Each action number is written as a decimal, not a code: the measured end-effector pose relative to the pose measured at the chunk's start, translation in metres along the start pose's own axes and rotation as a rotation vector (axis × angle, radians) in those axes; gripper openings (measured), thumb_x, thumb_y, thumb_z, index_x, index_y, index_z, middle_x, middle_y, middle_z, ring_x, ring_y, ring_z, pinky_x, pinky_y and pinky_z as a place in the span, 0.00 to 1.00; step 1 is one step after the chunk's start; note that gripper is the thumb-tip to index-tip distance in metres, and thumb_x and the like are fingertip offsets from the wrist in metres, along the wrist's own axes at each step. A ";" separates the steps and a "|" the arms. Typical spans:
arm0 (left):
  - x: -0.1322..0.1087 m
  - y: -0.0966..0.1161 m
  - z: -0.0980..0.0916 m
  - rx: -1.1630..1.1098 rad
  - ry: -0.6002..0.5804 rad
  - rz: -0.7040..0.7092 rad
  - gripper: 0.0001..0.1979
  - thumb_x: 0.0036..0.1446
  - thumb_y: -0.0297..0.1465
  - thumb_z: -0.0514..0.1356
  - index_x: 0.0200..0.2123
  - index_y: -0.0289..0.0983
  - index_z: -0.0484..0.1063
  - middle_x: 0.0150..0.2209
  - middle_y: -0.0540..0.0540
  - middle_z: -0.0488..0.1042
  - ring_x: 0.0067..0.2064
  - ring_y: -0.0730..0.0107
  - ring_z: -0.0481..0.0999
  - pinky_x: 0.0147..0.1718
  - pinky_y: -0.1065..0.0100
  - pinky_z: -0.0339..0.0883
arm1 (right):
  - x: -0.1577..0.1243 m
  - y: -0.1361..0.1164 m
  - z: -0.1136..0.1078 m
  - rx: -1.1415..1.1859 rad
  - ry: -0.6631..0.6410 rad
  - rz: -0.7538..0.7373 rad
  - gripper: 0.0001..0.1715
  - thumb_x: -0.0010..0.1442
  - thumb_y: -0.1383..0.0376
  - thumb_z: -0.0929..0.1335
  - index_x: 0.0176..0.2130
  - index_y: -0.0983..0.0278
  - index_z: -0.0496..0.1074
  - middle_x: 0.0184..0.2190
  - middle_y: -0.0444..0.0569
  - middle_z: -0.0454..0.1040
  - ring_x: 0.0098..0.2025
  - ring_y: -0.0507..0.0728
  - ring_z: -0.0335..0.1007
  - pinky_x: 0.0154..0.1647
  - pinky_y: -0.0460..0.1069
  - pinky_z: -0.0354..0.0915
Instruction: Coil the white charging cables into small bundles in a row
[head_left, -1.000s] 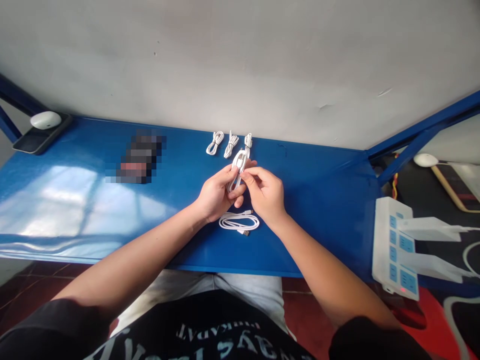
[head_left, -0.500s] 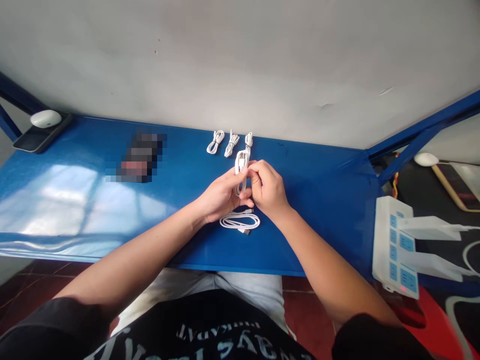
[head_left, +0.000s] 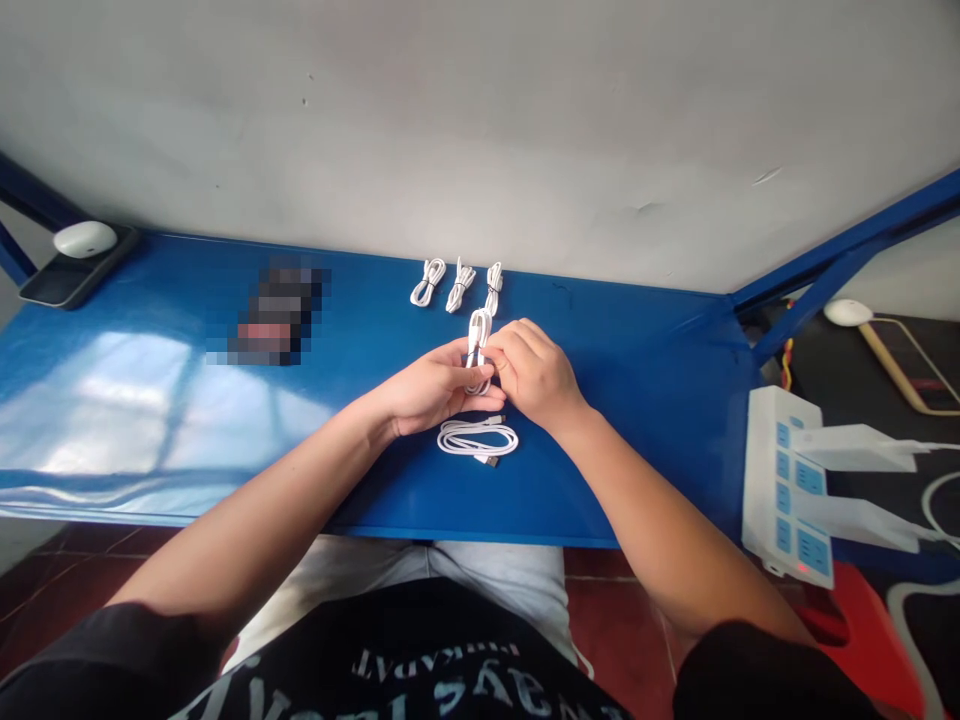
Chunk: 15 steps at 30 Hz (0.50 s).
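Observation:
A coiled white USB cable (head_left: pixel 479 326) stands upright in my left hand (head_left: pixel 439 385), thumb across its front and fingers behind. A thin black tie (head_left: pixel 472 353) crosses the middle of the coil. From the right, my right hand (head_left: pixel 536 370) presses thumb and forefinger together against the coil, where the tie runs to the fingertips; its end is hidden there. Below both hands lies a loose looped white cable (head_left: pixel 478 438) with its plugs showing. Three bundled white cables (head_left: pixel 428 282), each bound at the middle, lie in a row beyond the hands.
The blue table (head_left: pixel 637 400) meets a grey wall at the back. A blurred-out dark object (head_left: pixel 277 310) lies left of centre. At the far left, a white rounded object (head_left: pixel 85 239) rests on a dark tray. A white power strip (head_left: pixel 780 490) with plugged-in chargers stands at right.
The black tie now shows across the coil's middle. My left thumb has slid lower on the coil, and my right fingers have closed in on its middle.

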<state>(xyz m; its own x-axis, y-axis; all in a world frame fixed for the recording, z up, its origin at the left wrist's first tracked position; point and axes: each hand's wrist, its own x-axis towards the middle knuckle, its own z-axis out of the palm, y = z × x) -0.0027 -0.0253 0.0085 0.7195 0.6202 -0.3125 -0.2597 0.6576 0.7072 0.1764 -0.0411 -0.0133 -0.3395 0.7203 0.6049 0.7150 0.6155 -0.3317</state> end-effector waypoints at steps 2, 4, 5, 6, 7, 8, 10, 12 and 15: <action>-0.001 0.002 0.001 -0.027 0.014 0.008 0.09 0.59 0.19 0.61 0.42 0.34 0.69 0.32 0.48 0.72 0.32 0.73 0.78 0.35 0.72 0.74 | 0.000 0.001 0.001 -0.001 0.007 -0.025 0.15 0.72 0.65 0.60 0.33 0.60 0.68 0.31 0.50 0.71 0.35 0.58 0.63 0.38 0.54 0.63; -0.001 0.002 0.003 -0.051 0.017 0.032 0.10 0.59 0.19 0.61 0.43 0.34 0.69 0.32 0.49 0.70 0.29 0.76 0.75 0.28 0.75 0.69 | 0.000 0.003 0.002 -0.006 0.022 -0.047 0.14 0.72 0.66 0.60 0.34 0.60 0.68 0.31 0.50 0.71 0.35 0.58 0.64 0.38 0.54 0.63; -0.002 0.003 0.004 -0.062 0.016 0.041 0.11 0.59 0.20 0.62 0.44 0.35 0.69 0.32 0.49 0.70 0.28 0.78 0.73 0.25 0.77 0.65 | 0.000 0.003 0.002 -0.008 0.035 -0.054 0.14 0.72 0.66 0.60 0.34 0.60 0.67 0.31 0.50 0.71 0.35 0.58 0.64 0.38 0.54 0.63; -0.002 0.003 0.005 -0.072 0.014 0.048 0.12 0.58 0.20 0.62 0.45 0.36 0.68 0.33 0.49 0.69 0.27 0.79 0.71 0.23 0.77 0.61 | 0.000 0.003 0.003 -0.006 0.054 -0.057 0.14 0.72 0.66 0.60 0.33 0.59 0.67 0.31 0.50 0.71 0.35 0.58 0.63 0.37 0.54 0.63; -0.002 0.002 0.006 -0.080 0.012 0.055 0.13 0.58 0.21 0.62 0.46 0.36 0.68 0.33 0.50 0.69 0.26 0.79 0.70 0.22 0.78 0.58 | 0.001 0.003 0.004 0.000 0.072 -0.056 0.14 0.72 0.66 0.60 0.33 0.59 0.66 0.30 0.50 0.70 0.34 0.58 0.63 0.37 0.54 0.63; -0.003 0.002 0.007 -0.087 0.011 0.063 0.13 0.58 0.21 0.62 0.46 0.37 0.68 0.33 0.50 0.68 0.26 0.79 0.69 0.22 0.78 0.56 | 0.001 0.002 0.004 0.007 0.090 -0.048 0.14 0.72 0.66 0.60 0.33 0.59 0.65 0.30 0.49 0.69 0.34 0.58 0.63 0.37 0.54 0.63; -0.003 0.002 0.009 -0.100 0.006 0.091 0.14 0.58 0.23 0.63 0.46 0.39 0.68 0.33 0.50 0.68 0.27 0.79 0.69 0.23 0.77 0.56 | 0.001 0.000 0.004 0.022 0.129 -0.028 0.13 0.71 0.66 0.60 0.33 0.59 0.65 0.29 0.49 0.69 0.34 0.58 0.64 0.38 0.54 0.64; -0.004 0.001 0.010 -0.115 0.000 0.116 0.13 0.57 0.23 0.63 0.44 0.40 0.68 0.33 0.50 0.69 0.28 0.78 0.70 0.25 0.76 0.58 | 0.001 -0.003 0.003 0.035 0.169 -0.015 0.12 0.71 0.66 0.61 0.33 0.59 0.65 0.30 0.50 0.70 0.34 0.59 0.65 0.38 0.55 0.64; -0.005 0.001 0.013 -0.123 -0.015 0.135 0.10 0.59 0.25 0.62 0.43 0.39 0.68 0.32 0.50 0.68 0.29 0.76 0.70 0.27 0.74 0.60 | 0.001 -0.007 0.002 0.051 0.218 -0.019 0.11 0.70 0.69 0.61 0.34 0.59 0.65 0.30 0.49 0.70 0.34 0.58 0.66 0.37 0.54 0.65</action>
<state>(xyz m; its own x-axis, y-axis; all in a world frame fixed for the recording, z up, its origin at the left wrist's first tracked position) 0.0018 -0.0329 0.0188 0.6820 0.7007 -0.2094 -0.4309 0.6164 0.6590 0.1701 -0.0444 -0.0120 -0.2084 0.6260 0.7514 0.6760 0.6475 -0.3519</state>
